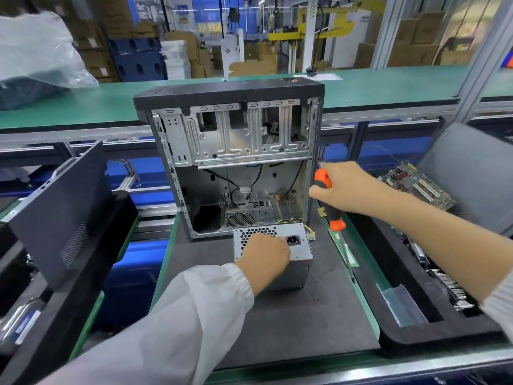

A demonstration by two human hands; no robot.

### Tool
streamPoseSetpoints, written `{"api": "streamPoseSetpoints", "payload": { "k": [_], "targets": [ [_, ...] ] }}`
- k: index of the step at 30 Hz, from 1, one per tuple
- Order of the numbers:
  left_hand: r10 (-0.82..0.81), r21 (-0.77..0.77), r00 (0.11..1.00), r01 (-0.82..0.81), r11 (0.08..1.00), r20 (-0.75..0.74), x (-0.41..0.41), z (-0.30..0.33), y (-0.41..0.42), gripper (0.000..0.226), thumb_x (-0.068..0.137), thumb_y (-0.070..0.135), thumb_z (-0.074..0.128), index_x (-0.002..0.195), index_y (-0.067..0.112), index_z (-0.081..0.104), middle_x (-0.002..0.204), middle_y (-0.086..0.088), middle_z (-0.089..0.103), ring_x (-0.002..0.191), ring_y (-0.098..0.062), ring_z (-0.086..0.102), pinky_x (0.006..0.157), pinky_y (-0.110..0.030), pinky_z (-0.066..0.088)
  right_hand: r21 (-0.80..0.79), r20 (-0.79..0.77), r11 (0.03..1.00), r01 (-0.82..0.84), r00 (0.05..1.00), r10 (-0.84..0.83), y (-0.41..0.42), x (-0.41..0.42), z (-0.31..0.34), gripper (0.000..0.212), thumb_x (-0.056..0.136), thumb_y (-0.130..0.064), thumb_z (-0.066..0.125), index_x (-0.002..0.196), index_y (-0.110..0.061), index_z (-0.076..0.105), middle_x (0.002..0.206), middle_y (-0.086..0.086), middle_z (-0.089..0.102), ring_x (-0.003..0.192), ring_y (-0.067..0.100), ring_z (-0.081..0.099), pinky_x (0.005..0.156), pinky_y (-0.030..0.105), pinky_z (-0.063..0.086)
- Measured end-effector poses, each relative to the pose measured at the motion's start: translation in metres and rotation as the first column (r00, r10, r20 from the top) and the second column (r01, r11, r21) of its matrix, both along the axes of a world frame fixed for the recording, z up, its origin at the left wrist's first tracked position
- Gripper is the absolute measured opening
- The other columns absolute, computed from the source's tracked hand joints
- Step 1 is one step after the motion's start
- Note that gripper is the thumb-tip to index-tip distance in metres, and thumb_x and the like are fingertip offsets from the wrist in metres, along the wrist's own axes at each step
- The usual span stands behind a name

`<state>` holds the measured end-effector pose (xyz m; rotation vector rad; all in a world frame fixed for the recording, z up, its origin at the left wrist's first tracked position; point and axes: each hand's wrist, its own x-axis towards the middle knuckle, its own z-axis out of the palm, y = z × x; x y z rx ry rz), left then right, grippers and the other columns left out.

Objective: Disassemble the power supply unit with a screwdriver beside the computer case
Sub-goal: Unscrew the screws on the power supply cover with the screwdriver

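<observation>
The left hand [263, 257] hides the power supply unit's [301, 262] top; the screwdriver [331, 207] tip is blurred

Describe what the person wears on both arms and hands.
Both hands are bare, with no gloves, rings or watch in view. The left hand comes out of a loose white sleeve of thin, slightly shiny cloth, gathered into an elastic cuff at the wrist. The right hand has a bare forearm; its sleeve, white with a ribbed cuff, is pushed far up and shows only at the picture's edge.
</observation>
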<state>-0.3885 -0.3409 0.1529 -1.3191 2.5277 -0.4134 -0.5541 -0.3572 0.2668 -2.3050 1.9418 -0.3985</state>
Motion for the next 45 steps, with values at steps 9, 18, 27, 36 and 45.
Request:
{"api": "streamPoseSetpoints", "payload": {
  "k": [9,18,27,36,45],
  "targets": [
    [0.451,0.499,0.463,-0.020,0.866,-0.763,0.043,0.018,-0.026,0.047,0.102,0.039,0.044,0.062,0.015,0.040,0.053,0.005,0.038,0.045,-0.010,0.036,0.048,-0.024,0.030,0.355,0.365,0.935,0.001,0.921,-0.140,-0.018,0.004,-0.070,0.021,0.083,-0.022,0.059,0.071,-0.014,0.043,0.067,0.003,0.058,0.053,0.016,0.060,0.053,0.023,0.044],
    [0.873,0.804,-0.471,0.469,0.367,-0.124,0.128,-0.024,-0.048,0.024,0.099,0.008,0.041,0.076,0.016,0.035,0.056,-0.001,0.040,0.043,-0.009,0.036,0.035,-0.017,0.029,0.488,0.477,0.869,-0.081,0.858,-0.188,-0.029,-0.016,-0.113,0.048,0.083,-0.054,0.066,0.068,-0.016,0.042,0.056,0.005,0.053,0.042,0.016,0.048,0.047,0.022,0.042],
    [0.904,0.871,-0.334,0.319,0.374,-0.266,0.118,-0.053,-0.038,0.016,0.093,0.002,0.048,0.078,0.005,0.054,0.059,-0.003,0.049,0.047,-0.011,0.044,0.042,-0.019,0.034,0.626,0.509,0.747,-0.222,0.843,-0.176,-0.025,-0.029,-0.111,0.042,0.080,-0.052,0.071,0.090,-0.013,0.061,0.054,-0.009,0.059,0.052,0.014,0.050,0.052,0.024,0.045],
    [0.374,0.331,0.128,-0.267,0.905,-0.919,0.086,-0.017,-0.031,0.027,0.086,0.037,0.069,0.073,0.017,0.057,0.044,0.011,0.039,0.041,-0.002,0.037,0.045,-0.015,0.031,0.460,0.502,0.878,-0.130,0.854,-0.136,-0.019,-0.021,-0.095,0.036,0.079,-0.043,0.076,0.087,-0.009,0.065,0.060,-0.003,0.064,0.051,0.011,0.055,0.057,0.025,0.049],
    [0.300,0.281,0.616,-0.131,0.951,-0.728,0.016,-0.010,-0.045,0.044,0.075,0.060,0.071,0.104,0.033,0.053,0.076,0.012,0.052,0.081,-0.016,0.054,0.060,-0.032,0.036,0.085,0.730,0.990,-0.113,0.683,0.015,-0.008,-0.006,-0.025,0.022,0.081,-0.005,0.067,0.088,-0.023,0.058,0.072,0.005,0.059,0.061,0.017,0.057,0.063,0.037,0.054]
  ]
}}
